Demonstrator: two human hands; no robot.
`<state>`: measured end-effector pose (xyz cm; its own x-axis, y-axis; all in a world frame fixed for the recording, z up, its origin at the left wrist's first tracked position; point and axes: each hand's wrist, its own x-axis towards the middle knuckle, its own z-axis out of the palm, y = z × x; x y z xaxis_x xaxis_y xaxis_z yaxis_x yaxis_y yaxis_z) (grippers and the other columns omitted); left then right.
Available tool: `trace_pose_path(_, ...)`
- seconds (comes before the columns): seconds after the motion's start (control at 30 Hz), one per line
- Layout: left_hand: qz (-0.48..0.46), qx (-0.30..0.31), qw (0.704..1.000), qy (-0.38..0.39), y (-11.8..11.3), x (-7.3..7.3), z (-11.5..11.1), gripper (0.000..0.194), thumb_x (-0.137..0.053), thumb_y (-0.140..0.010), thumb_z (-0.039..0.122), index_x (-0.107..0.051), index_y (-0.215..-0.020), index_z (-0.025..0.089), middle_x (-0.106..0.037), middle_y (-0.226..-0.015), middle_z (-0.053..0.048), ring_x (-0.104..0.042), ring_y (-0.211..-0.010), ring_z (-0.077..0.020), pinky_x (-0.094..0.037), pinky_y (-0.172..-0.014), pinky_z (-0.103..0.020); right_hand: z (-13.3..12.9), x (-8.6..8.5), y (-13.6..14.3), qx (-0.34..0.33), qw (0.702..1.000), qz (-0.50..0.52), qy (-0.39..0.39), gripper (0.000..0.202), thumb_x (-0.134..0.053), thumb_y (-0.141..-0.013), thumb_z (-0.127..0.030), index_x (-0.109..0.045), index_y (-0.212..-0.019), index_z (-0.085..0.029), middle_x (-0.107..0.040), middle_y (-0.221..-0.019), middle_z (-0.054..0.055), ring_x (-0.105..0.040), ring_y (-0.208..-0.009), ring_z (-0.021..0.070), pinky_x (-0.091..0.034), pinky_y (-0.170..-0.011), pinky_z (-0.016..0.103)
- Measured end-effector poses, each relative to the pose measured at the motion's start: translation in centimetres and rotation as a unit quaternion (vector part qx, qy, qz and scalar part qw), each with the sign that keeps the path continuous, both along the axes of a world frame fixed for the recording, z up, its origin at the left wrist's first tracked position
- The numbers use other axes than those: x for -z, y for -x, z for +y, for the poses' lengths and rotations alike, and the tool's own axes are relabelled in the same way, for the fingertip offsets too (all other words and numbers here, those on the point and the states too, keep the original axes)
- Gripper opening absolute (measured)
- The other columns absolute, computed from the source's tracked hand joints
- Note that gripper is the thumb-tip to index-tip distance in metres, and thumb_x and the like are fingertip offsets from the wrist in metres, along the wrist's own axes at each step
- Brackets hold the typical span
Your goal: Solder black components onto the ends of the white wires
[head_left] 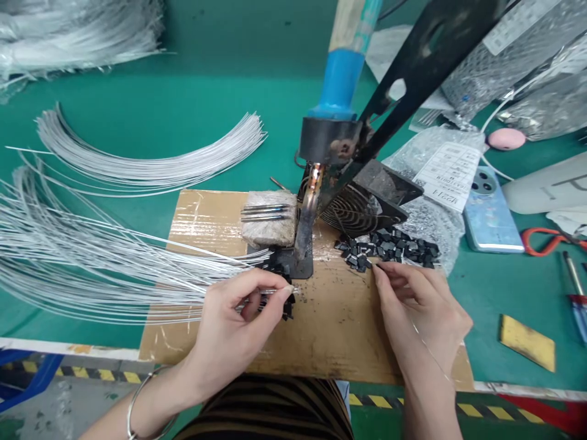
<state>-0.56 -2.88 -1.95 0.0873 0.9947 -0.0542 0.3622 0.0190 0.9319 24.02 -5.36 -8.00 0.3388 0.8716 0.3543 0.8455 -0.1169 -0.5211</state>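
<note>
Soldering iron (342,79) and black bracket (415,79) nearest the lens, both hands at work over cardboard

Iron points down onto cardboard (330,342), which runs to the bench (206,104) front edge. My left hand (247,311): thumb and forefinger pinched on a white wire (296,290) end, mid-cardboard; loose wires (183,293) fan out past the cardboard's left edge. My right hand (422,305): thumb and forefinger nearly together at the near edge of the pile of black pieces (394,247), right part of cardboard; can't tell if one is gripped. Second wire bundle (151,168) lies bunched on the bench, beyond the cardboard's back left corner.

Writing: paper label (447,174) on clear bag, upside down, maybe "M2214", rest too small. White bottle (550,183), right side of bench, has large dark lettering, partly cut off. Blue phone (493,214) beside the bag, brand unreadable. Yellow sponge (527,342) near the bench's front edge.
</note>
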Motion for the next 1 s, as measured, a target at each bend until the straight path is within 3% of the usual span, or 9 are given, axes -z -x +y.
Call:
trace_pose_path(0.2, 0.01, 0.0, 1.0, -0.004, -0.2, -0.4, 0.1, 0.013, -0.071, -0.086, 0.01, -0.077, -0.077, 0.018, -0.058, -0.058, 0.005, -0.035, -0.048, -0.0071, -0.027, -0.044, -0.022, -1.0, 0.2, 0.5, 0.064, 0.992, 0.096, 0.041, 0.029, -0.072, -0.097, -0.049, -0.08, -0.097, -0.021, -0.078, -0.085, 0.005, -0.069, -0.066, 0.018, -0.057, -0.07, 0.034)
trace_pose_path(0.37, 0.025, 0.004, 1.0, -0.004, 0.0, -0.1, 0.2, 0.014, -0.07, -0.087, 0.012, -0.077, -0.076, 0.018, -0.058, -0.057, 0.005, -0.035, -0.049, -0.0079, -0.026, -0.045, -0.023, -1.1, 0.2, 1.0, 0.065, 0.983, 0.169, 0.026, 0.029, -0.077, -0.093, -0.051, -0.084, -0.094, -0.022, -0.079, -0.09, 0.006, -0.068, -0.07, 0.018, -0.056, -0.068, 0.033)
trace_pose_path(0.6, 0.034, -0.004, 0.999, 0.018, 0.2, -0.2, 0.2, 0.014, -0.07, -0.088, 0.017, -0.075, -0.075, 0.019, -0.048, -0.054, 0.006, -0.033, -0.049, -0.0089, -0.026, -0.046, -0.024, -1.3, -2.1, 3.7, 0.066, 0.923, 0.379, -0.015, 0.014, -0.087, -0.088, -0.034, -0.085, -0.094, -0.021, -0.076, -0.078, 0.003, -0.061, -0.054, 0.0126, -0.052, -0.049, 0.025)
trace_pose_path(0.77, 0.025, -0.011, 0.998, 0.048, 0.2, -0.1, 0.3, 0.013, -0.07, -0.088, 0.021, -0.075, -0.077, 0.02, -0.055, -0.052, 0.005, -0.037, -0.048, -0.0099, -0.03, -0.046, -0.024, -1.2, -3.4, 5.9, -0.008, 0.871, 0.492, 0.013, 0.006, -0.086, -0.09, -0.029, -0.087, -0.095, -0.025, -0.072, -0.066, -0.001, -0.064, -0.051, 0.0119, -0.056, -0.05, 0.022)
trace_pose_path(0.83, 0.011, -0.014, 0.998, 0.057, 0.1, -0.2, 0.4, 0.012, -0.07, -0.087, 0.021, -0.076, -0.076, 0.02, -0.065, -0.057, 0.002, -0.039, -0.047, -0.0099, -0.03, -0.045, -0.024, -1.2, -3.6, 6.7, -0.023, 0.853, 0.52, 0.042, 0.005, -0.085, -0.091, -0.029, -0.087, -0.095, -0.026, -0.072, -0.065, -0.002, -0.064, -0.051, 0.0115, -0.057, -0.051, 0.022)
trace_pose_path(0.9, -0.018, -0.014, 0.997, 0.073, 0.1, -0.3, 0.5, 0.009, -0.07, -0.085, 0.02, -0.076, -0.077, 0.02, -0.077, -0.07, -0.003, -0.048, -0.048, -0.0107, -0.035, -0.046, -0.024, -1.1, -3.8, 7.6, -0.032, 0.837, 0.543, 0.067, 0.005, -0.084, -0.092, -0.03, -0.087, -0.095, -0.026, -0.071, -0.064, -0.003, -0.064, -0.051, 0.0118, -0.057, -0.051, 0.022)
trace_pose_path(1.0, -0.052, 0.001, 0.994, 0.098, 0.1, -0.7, 0.8, 0.009, -0.071, -0.083, 0.018, -0.075, -0.075, 0.02, -0.082, -0.078, -0.005, -0.059, -0.054, -0.013, -0.039, -0.047, -0.024, -0.9, -3.9, 8.5, -0.05, 0.815, 0.571, 0.082, 0.007, -0.084, -0.092, -0.032, -0.087, -0.094, -0.026, -0.07, -0.062, -0.002, -0.064, -0.05, 0.0124, -0.057, -0.05, 0.023)
